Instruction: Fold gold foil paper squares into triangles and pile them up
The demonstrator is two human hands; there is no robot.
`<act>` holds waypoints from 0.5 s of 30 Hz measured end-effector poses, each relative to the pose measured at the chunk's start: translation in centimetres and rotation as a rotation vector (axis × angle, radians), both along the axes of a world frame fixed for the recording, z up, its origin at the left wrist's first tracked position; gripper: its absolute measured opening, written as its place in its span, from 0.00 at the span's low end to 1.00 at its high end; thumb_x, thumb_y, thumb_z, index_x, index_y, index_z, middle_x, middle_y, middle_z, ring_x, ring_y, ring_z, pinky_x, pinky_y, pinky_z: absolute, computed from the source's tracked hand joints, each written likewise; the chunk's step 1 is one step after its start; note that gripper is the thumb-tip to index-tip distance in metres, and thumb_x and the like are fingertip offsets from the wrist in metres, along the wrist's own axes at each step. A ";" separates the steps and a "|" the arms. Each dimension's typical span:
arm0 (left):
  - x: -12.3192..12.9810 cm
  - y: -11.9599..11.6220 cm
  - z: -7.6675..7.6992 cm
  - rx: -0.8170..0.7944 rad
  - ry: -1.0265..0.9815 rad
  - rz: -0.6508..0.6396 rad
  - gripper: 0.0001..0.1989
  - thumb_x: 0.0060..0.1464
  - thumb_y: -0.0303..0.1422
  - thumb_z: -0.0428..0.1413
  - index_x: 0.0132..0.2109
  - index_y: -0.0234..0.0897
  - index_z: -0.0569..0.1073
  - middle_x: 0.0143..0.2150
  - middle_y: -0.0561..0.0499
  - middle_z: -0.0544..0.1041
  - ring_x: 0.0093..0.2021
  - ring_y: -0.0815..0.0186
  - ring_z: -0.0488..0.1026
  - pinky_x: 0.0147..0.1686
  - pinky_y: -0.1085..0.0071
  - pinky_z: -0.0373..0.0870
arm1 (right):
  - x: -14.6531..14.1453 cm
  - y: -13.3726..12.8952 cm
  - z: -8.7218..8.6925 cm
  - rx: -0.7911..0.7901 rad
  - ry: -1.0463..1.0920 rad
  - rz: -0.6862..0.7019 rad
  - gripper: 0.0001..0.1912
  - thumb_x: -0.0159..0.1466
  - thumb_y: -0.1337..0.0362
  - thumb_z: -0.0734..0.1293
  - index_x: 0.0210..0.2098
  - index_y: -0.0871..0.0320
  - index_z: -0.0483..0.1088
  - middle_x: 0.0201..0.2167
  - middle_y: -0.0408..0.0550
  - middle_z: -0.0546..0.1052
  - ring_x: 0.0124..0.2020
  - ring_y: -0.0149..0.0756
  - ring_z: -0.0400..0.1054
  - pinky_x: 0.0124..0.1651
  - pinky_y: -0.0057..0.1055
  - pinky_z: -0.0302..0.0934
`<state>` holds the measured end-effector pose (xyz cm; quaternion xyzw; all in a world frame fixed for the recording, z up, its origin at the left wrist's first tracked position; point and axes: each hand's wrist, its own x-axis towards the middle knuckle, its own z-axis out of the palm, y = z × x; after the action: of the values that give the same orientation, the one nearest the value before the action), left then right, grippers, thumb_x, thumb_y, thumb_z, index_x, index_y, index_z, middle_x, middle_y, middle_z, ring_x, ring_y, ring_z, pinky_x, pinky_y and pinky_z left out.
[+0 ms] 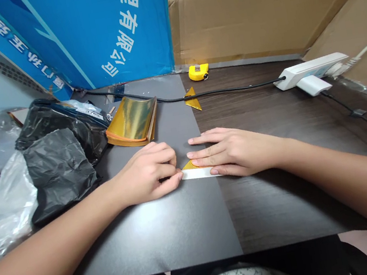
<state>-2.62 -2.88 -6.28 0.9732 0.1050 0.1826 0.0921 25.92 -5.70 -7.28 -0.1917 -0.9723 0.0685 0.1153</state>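
Observation:
A sheet of gold foil paper [197,173] lies on the table, its white underside showing as a strip along the near edge and a gold folded corner above it. My left hand [157,170] is closed, thumb and curled fingers pinching the left end of the paper. Flat over the right part rests my right hand [230,152], fingers stretched out and touching the gold fold and the white strip. It hides much of the paper. Beyond the hands sits a curved stack of gold foil sheets [130,119], and a folded gold foil piece [193,102] lies under the black cable.
A yellow tape measure [198,72] sits at the back by the cardboard. To the right is a white power strip [311,68] with a charger plugged in; a black cable [225,91] crosses the table [182,232]. Crumpled plastic bags [56,164] crowd the left side.

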 end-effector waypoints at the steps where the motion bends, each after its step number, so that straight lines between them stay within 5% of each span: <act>1: 0.0 0.0 0.0 0.013 -0.013 0.002 0.16 0.66 0.32 0.53 0.29 0.35 0.76 0.32 0.49 0.75 0.39 0.65 0.73 0.40 0.66 0.65 | 0.0 -0.1 0.0 0.005 -0.001 -0.008 0.21 0.75 0.60 0.60 0.64 0.58 0.70 0.64 0.50 0.72 0.71 0.50 0.57 0.66 0.51 0.59; 10: 0.1 -0.3 -0.4 0.136 0.064 0.024 0.11 0.67 0.35 0.54 0.48 0.40 0.80 0.47 0.46 0.78 0.50 0.59 0.72 0.46 0.63 0.66 | -0.1 -1.2 0.9 0.069 -0.033 0.012 0.27 0.75 0.57 0.56 0.65 0.67 0.68 0.65 0.56 0.70 0.69 0.58 0.59 0.64 0.56 0.60; 15: 0.3 -0.4 -0.5 0.252 0.080 0.084 0.13 0.68 0.35 0.52 0.53 0.39 0.78 0.46 0.46 0.79 0.50 0.58 0.72 0.44 0.63 0.65 | 0.1 -0.9 0.5 0.012 0.059 0.050 0.23 0.73 0.61 0.58 0.62 0.64 0.71 0.65 0.56 0.71 0.68 0.50 0.61 0.64 0.49 0.61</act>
<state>-2.36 -3.30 -6.74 0.9784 0.1252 0.1589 -0.0430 26.06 -6.65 -6.81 -0.1644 -0.9733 0.0712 0.1435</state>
